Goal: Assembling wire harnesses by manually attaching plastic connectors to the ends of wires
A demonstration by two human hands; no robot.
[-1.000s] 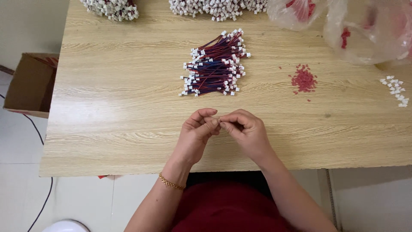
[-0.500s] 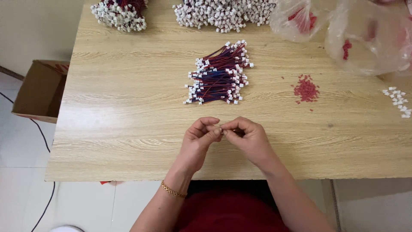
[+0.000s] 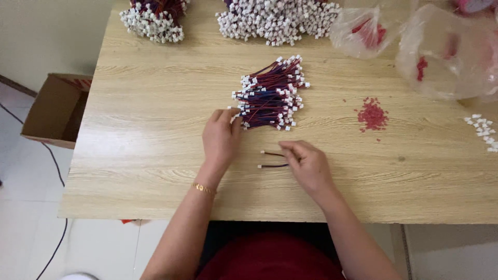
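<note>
On the wooden table lies a pile of short red-and-blue wires with white connectors. My left hand reaches to the pile's left edge, fingertips on a white connector there. My right hand rests lower on the table, its thumb and forefinger pinched on the end of two thin loose wires that lie flat and point left. A gold bracelet sits on my left wrist.
Two larger heaps of white-tipped wires lie at the far edge. Clear plastic bags with red bits sit far right. A small heap of red pieces and loose white connectors lie right. A cardboard box stands on the floor left.
My hands were pressed together near the front edge. They have parted: the left moved up to the wire pile, the right lowered the thin wires to the table.
</note>
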